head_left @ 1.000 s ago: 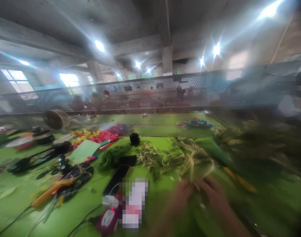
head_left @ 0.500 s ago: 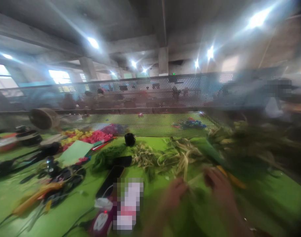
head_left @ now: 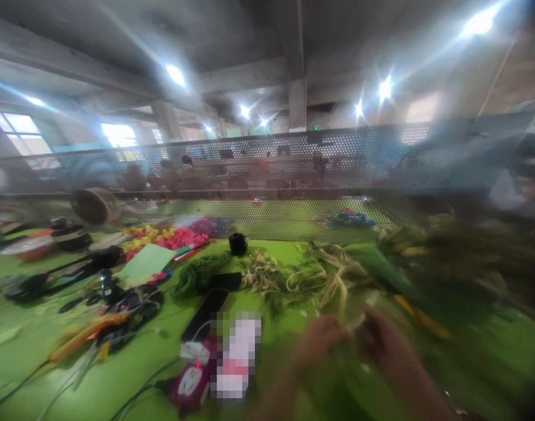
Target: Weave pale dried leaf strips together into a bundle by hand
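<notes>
My left hand (head_left: 322, 338) and my right hand (head_left: 383, 336) are close together over the green tabletop, at the lower right of the middle. Both have closed fingers on a pale dry leaf strip (head_left: 354, 324), which looks like a piece of husk. Motion blur smears the fingertips and the strip's ends. Just beyond the hands lies a loose heap of similar pale dry strips (head_left: 337, 275). A smaller tangle of dry bits (head_left: 262, 273) sits left of that heap.
Left of my hands are a dark phone (head_left: 206, 314), a purple power socket (head_left: 190, 383) and a green fibre bundle (head_left: 199, 272). An orange-handled tool (head_left: 87, 338) with a cord lies farther left. Perforated mesh (head_left: 258, 216) rises behind. A large blurred leafy pile (head_left: 460, 257) fills the right.
The view has swung slightly left, so the scene sits farther right. My hands remain close together on the pale strip, and the right fingers have turned a little.
</notes>
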Motion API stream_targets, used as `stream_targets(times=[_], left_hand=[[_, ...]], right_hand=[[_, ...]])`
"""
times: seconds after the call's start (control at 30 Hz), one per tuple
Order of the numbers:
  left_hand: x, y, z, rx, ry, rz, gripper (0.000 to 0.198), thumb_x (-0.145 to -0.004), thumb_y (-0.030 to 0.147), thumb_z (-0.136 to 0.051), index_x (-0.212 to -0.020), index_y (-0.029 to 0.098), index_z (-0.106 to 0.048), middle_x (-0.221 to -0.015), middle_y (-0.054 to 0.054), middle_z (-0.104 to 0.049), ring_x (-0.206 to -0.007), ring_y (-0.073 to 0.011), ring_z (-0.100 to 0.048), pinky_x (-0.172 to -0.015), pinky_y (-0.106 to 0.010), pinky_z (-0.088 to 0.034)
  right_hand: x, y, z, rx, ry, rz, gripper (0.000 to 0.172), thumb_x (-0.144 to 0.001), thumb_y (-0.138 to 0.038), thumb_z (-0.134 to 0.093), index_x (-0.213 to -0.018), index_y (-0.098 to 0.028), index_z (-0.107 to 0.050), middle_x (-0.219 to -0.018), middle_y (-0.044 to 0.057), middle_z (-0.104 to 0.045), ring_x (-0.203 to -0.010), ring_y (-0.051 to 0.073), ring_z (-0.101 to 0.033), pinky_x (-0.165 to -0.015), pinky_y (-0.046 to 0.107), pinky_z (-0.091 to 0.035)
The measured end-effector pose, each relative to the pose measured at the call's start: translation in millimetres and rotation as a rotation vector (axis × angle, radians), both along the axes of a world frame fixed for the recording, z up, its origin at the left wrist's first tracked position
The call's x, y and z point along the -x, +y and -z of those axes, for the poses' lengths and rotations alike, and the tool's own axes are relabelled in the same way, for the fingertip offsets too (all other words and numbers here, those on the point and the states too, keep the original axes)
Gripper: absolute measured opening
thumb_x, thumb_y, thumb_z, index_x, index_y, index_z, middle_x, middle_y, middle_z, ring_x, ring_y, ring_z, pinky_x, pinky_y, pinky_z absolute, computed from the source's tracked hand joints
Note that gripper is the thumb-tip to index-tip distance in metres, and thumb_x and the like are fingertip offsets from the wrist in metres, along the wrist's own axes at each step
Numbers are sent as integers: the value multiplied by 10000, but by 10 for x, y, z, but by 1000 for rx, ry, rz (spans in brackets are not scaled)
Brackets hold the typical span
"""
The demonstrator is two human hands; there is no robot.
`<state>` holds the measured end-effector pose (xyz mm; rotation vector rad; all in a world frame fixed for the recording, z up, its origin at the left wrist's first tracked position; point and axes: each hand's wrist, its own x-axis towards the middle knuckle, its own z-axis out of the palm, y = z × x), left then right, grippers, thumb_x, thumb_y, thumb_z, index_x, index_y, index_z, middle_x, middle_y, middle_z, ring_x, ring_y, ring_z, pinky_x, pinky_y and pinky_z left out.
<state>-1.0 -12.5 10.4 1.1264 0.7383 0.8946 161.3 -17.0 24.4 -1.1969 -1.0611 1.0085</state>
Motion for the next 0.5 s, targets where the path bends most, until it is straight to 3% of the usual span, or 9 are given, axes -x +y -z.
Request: stream_targets(times=[0.07, 0.17, 0.3, 0.5], left_hand=[[21, -3, -24, 92, -96, -77, 341, -650, 451, -721, -746, 132, -645, -609, 15, -531, -524, -71, -408, -546, -215, -313], [61, 11, -32, 147, -221, -247, 353, -678, 469, -703, -764, 140, -609, -557, 28, -514, -490, -67, -412, -514, -205, -295], [84, 62, 15, 87, -307, -236, 345, -746, 468, -645, -798, 130, -600, -548, 3, -556, -488, -83, -467, -511, -208, -305], [68, 105, 68, 143, -347, -284, 387, -678, 471, -697, -804, 109, -650, -660, -50, -639, -540, -117, -517, -564, -249, -363]], right_hand=[[-23, 21, -14, -6, -32, 28, 359, -714, -574, -580, -668, -235, -690, -601, 39, -647, -451, 152, -483, -428, 283, -417], [-2, 40, -12, 68, -70, -108, 338, -723, -537, -607, -848, -244, -721, -784, 43, -720, -467, 133, -503, -417, 253, -390], [87, 37, 40, 174, -231, -322, 363, -654, -497, -693, -885, -220, -729, -756, 36, -729, -511, 142, -559, -408, 222, -363], [52, 54, 112, 32, -421, -287, 274, -692, -462, -643, -747, -206, -724, -670, 39, -706, -618, 195, -616, -559, 277, -466]])
